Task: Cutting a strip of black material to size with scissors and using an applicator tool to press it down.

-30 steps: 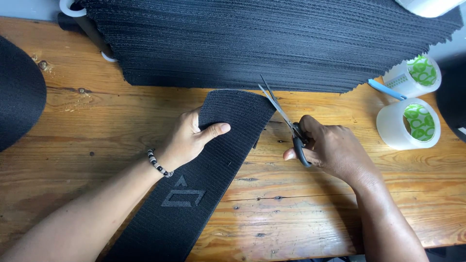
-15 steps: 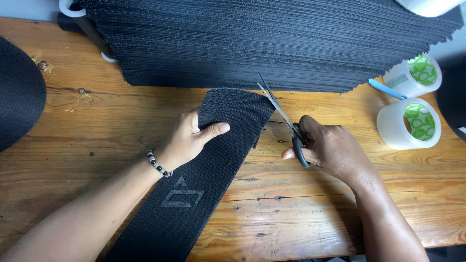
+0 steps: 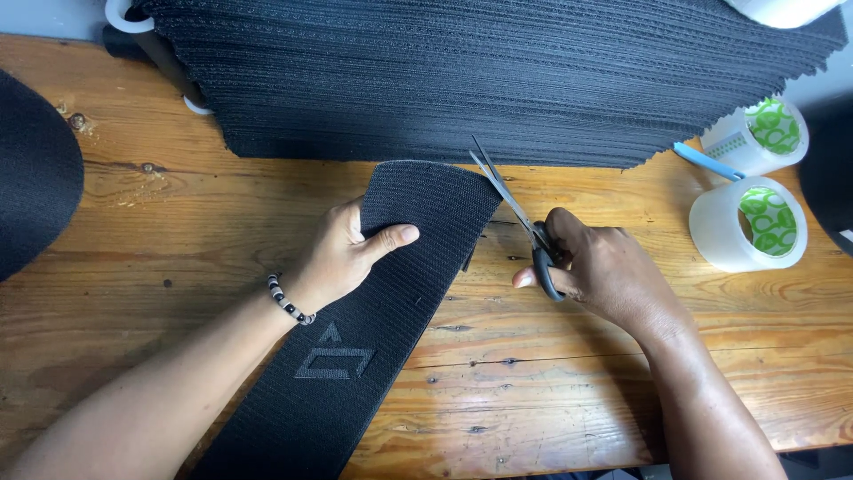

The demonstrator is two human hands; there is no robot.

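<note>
1. Holding a black sheet [image 3: 391, 293] flat on the table [image 3: 569, 391]: left hand [image 3: 342, 258] grips its left edge near the rounded top end, thumb on top pointing right, other fingers curled under the edge and mostly hidden.
2. Sheet lies diagonally, from the rounded end near table centre down to the lower left edge of view. Rough, grainy surface. A grey triangle-and-bar mark [image 3: 333, 356] shows on its lower half.
3. Right hand [image 3: 604, 271] holds scissors [image 3: 515, 209] just right of the sheet's top end. Fingers closed through the black handle loops; thumb side is hidden, so exact grip there cannot be told.
4. Scissor blades slightly parted, tips pointing up-left, lying at the sheet's upper right corner. Whether the edge sits between the blades cannot be told.
5. Bead bracelet [image 3: 289, 300], black and white, on the left wrist.
6. Behind the sheet: a tall stack [image 3: 498, 80] of like black sheets, spanning most of the far table.
7. Two tape rolls at right, clear with green-patterned cores: near roll [image 3: 751, 227], far roll [image 3: 760, 133]. A blue pen [image 3: 706, 162] lies by the far one.
8. Dark rounded piece [image 3: 35, 178] at the left edge of the table, well apart from both hands.
</note>
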